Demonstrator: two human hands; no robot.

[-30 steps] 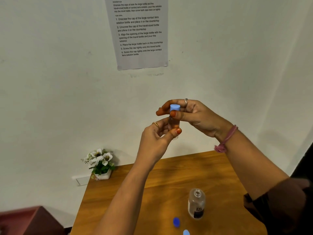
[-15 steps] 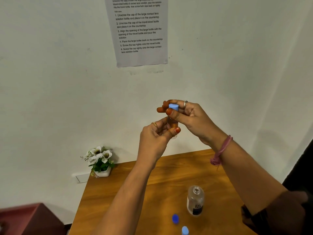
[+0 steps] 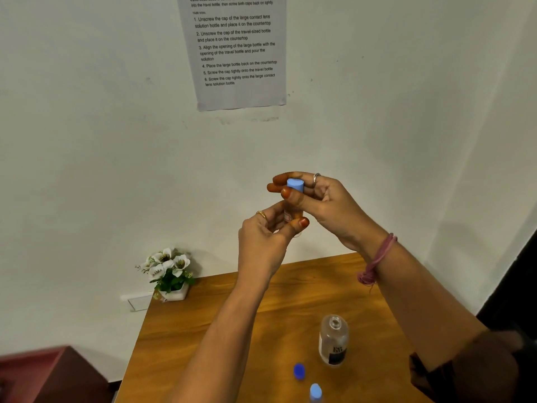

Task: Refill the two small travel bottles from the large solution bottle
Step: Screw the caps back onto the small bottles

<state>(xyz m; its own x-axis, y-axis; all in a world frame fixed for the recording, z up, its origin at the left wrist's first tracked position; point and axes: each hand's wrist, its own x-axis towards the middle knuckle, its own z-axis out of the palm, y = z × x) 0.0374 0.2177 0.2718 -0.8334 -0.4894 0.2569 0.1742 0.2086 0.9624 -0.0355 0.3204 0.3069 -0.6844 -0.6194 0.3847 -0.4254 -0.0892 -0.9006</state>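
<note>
My left hand (image 3: 266, 241) grips a small clear travel bottle (image 3: 291, 214) upright, high above the table in front of the wall. Its light blue cap (image 3: 295, 186) sits on top, pinched by the fingers of my right hand (image 3: 321, 203). On the wooden table (image 3: 220, 341) stands the large clear solution bottle (image 3: 333, 340), open at the neck, with a dark label. Its dark blue cap (image 3: 299, 371) lies just left of it. A second travel bottle with a light blue cap (image 3: 315, 392) stands at the bottom edge of view, mostly cut off.
A small white pot of white flowers (image 3: 168, 274) sits at the table's far left corner against the wall. A printed instruction sheet (image 3: 236, 50) hangs on the wall. A dark red piece of furniture (image 3: 52, 373) stands left of the table.
My right fingers have shifted slightly around the light blue cap while my left hand keeps the bottle. The view has tilted down a little.
</note>
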